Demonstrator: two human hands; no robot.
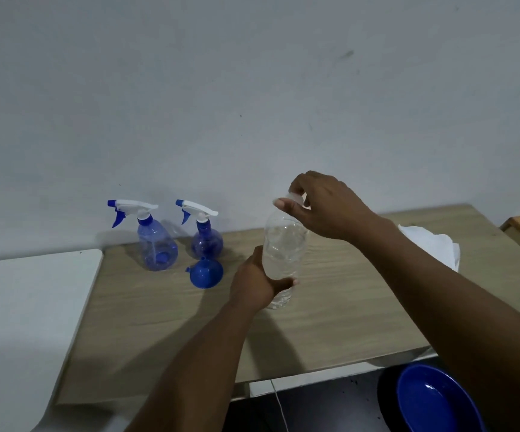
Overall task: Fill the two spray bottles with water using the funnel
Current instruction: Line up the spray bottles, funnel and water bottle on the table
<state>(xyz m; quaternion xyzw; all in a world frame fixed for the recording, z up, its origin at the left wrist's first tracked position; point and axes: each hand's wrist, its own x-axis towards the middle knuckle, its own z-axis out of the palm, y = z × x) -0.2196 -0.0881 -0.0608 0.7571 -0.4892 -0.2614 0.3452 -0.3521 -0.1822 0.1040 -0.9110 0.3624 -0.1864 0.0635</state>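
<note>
Spray bottles (180, 233) wait by the wall, funnel (206, 272) before them; water bottle (283, 254) is gripped by the left hand (257, 283); cap (294, 199) is pinched by the right hand (324, 207); best kept upright, unsqueezed.

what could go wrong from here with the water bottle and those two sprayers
The left hand grips the clear water bottle while the right hand pinches its cap; squeezing as the cap comes off might slop water onto the table. The taller spray bottle and the rounder spray bottle have trigger heads on, and the funnel lies on the table in front, so pouring now would likely spill.
</note>
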